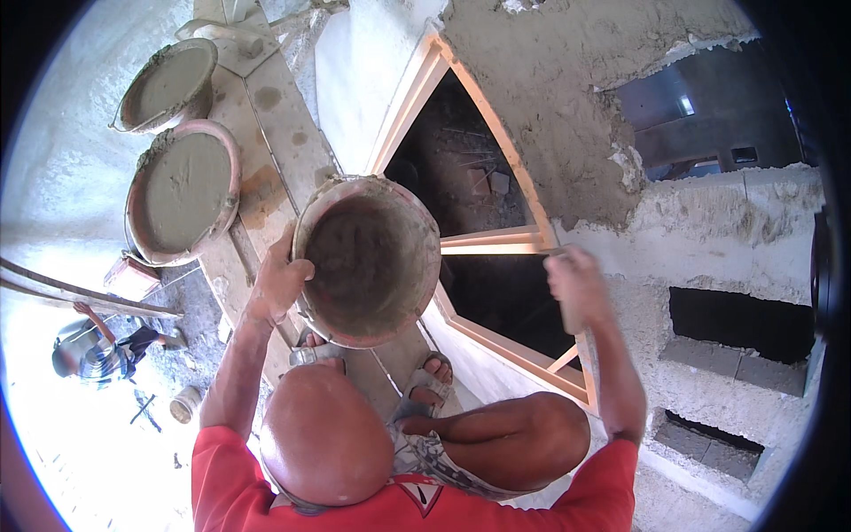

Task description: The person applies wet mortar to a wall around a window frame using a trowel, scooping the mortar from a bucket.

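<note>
Far left, lower part of the frame, a co-worker is seen well apart, on a lower level. At upper left, two filled buckets are stood on the planks: far bucket and near bucket, both loaded with grey mix almost to the rim. They are set side by side, presumably so the mix is kept within reach and the standing spot is left free.

Left of centre, the left hand is clamped on the left rim of the held bucket: thumb hooked over the edge, fingers wrapped around the outside, likely so it is steadied with its mouth turned up. The held bucket is found mid-frame, just left of the window frame; grey mix is seen low inside. Whether it is lifted or rested on the planks cannot be told.

Sandals are planted below it, knees bent, probably for balance.

Right of centre, the right hand is blurred, raised near the window frame's crossbar. Fingers look curled; whether anything is gripped cannot be told.

At right, the wall is coated grey above, with holes left lower down.
</note>
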`<state>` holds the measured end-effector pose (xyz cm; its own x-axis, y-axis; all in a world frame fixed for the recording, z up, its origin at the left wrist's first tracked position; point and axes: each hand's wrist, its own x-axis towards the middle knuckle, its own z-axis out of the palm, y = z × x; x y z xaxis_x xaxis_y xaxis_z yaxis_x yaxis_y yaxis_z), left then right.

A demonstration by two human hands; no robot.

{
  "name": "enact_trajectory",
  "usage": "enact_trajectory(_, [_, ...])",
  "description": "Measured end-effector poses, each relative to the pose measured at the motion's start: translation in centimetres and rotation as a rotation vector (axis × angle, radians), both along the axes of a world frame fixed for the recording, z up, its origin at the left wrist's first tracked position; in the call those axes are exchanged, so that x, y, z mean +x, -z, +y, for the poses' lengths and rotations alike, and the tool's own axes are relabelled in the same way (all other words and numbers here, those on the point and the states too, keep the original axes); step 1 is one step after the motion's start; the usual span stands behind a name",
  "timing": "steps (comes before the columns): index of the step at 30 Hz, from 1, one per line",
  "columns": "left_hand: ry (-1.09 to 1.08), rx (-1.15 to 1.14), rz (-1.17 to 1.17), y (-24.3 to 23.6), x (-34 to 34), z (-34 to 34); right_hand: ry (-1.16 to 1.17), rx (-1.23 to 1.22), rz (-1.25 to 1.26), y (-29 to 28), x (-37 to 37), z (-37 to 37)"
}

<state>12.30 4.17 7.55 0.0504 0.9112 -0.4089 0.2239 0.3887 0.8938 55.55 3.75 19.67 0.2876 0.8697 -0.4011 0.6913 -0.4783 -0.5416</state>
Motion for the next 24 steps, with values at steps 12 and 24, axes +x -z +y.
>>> enact_trajectory(12, [-0.008, -0.049, -0.127, -1.1, 0.9, 0.7, 0.004, 0.541, 0.095, 18.3, -0.2, 11.1])
enact_trajectory(24, [-0.004, -0.063, -0.196, 0.2, 0.2, 0.2, 0.239, 0.522, 0.175, 10.9, 5.9, 1.6])
